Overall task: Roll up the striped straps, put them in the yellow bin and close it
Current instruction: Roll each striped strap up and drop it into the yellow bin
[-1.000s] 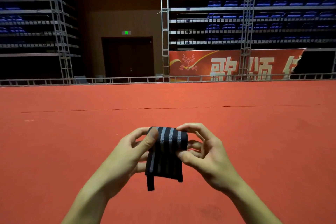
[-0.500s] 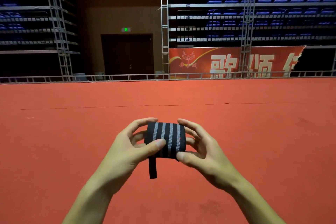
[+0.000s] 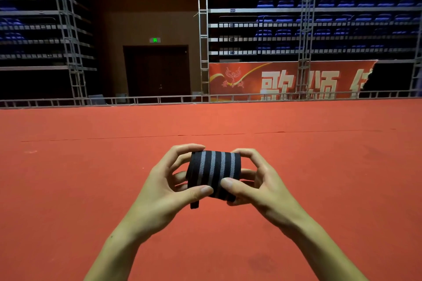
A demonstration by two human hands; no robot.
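Both hands hold the rolled striped strap [image 3: 213, 172] above the red floor [image 3: 68, 178]. Left hand [image 3: 164, 191] and right hand [image 3: 262, 187] curl their fingers around its ends; the roll's axis runs left-right, stripes near-vertical, a short black tail hanging below.

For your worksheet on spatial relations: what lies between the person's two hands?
In the head view, the rolled striped strap lies between left hand and right hand, gripped by both.

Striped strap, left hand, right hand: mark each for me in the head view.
striped strap [image 3: 214, 172], head view, on the front face of the roll.
left hand [image 3: 169, 191], head view, on the back of the hand.
right hand [image 3: 262, 186], head view, on the back of the hand.
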